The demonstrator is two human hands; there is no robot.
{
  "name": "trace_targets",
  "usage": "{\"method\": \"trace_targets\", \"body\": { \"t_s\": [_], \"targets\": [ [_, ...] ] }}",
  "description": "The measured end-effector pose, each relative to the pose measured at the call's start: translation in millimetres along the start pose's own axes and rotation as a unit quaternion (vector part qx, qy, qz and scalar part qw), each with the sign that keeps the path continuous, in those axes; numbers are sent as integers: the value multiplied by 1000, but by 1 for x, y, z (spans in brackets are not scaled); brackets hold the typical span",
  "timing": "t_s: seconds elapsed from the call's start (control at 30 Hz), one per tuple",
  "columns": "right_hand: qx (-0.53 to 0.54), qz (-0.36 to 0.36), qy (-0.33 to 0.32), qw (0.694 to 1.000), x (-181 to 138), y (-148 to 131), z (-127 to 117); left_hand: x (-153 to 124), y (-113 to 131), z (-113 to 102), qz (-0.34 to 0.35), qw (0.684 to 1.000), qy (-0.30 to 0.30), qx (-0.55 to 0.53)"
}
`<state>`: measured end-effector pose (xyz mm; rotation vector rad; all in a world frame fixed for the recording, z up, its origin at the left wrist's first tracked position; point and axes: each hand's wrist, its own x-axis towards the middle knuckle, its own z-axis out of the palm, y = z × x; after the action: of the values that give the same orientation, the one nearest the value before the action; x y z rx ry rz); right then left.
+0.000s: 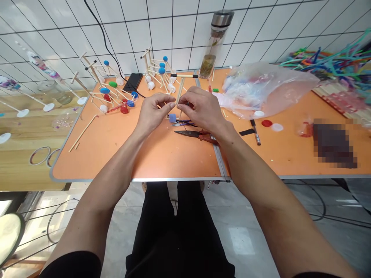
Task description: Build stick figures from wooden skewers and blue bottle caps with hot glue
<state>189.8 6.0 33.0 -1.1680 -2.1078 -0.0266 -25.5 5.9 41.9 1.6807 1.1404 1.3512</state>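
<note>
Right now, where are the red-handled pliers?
Head view: the red-handled metal pliers lie flat on the orange table, centre, just below the right hand that pinches a thin wooden stick, their handles under its wrist.

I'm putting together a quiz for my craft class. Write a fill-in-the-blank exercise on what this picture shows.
1. The left hand and the right hand both pinch a thin wooden ____.
2. The flat table top beneath them is coloured ____.
3. The long-nosed metal pliers lying by the right wrist have ____ handles.
4. The flat black phone lies to the ____ of the tall clear glass bottle.
Missing words: stick; orange; red; left.
</note>
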Motion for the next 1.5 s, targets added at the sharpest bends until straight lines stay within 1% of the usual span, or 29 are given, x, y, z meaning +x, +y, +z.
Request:
{"method": "trace_targets", "body": {
  "t_s": [0.13, 0.43, 0.53, 0.63, 0.77, 0.9, 1.07, 1.17, 1.3, 1.4, 1.5],
  "targets": [
    [-2, -7, -8, 1000, -1, -4, 1, -1, 4, -1, -4, 1000, -22, -3],
    [0, -20, 3, 1000, -3, -8, 4, 0, 2, -2, 13, 999, -27, 29],
    [-1, -12, 16, 1000, -3, -6, 6, 1, 1, -2, 3, 1000, -15, 16],
    [-4, 12, 38, 999, -2, -2, 4, 5, -1, -6, -9, 1000, 5, -7],
    [-25, 50, 71, 996, -2, 12, 1, 13, -4, -16, -15, 998, 36, -44],
    [-48, 60, 92, 993, -5, 25, 2, 19, -5, -24, -16, 996, 62, -58],
    [-49, 49, 82, 994, -8, 27, 6, 21, -4, -27, -12, 995, 80, -55],
    [-49, 48, 67, 995, -9, 24, 8, 21, -4, -29, -21, 994, 91, -52],
    [-35, 28, 43, 998, -10, 19, 14, 23, -7, -35, -37, 993, 105, -49],
    [-34, 1, 33, 999, -13, 10, 19, 27, -13, -41, -36, 992, 118, -36],
    [-40, -54, 20, 998, -19, -7, 23, 32, -19, -47, -28, 991, 130, -20]
  ]
}}
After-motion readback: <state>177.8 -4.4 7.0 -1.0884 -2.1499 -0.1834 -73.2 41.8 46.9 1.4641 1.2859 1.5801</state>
